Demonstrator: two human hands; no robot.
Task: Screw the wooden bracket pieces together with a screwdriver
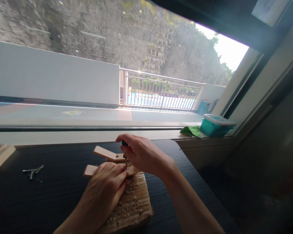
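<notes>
My right hand [143, 154] is closed round the dark handle of a small screwdriver [125, 152], held upright with its tip down on two pale wooden strips [106, 153]. My left hand [104, 187] lies over the lower strip [90, 170] with fingers curled, pressing it onto a thick cardboard block [134, 204] full of small holes. The upper strip angles up to the left.
A few loose metal screws [33, 170] lie on the dark table [51, 195] to the left. A pale wooden piece [0, 156] sits at the left edge. On the window sill stand a teal box [216, 126] and a green cloth [191, 131].
</notes>
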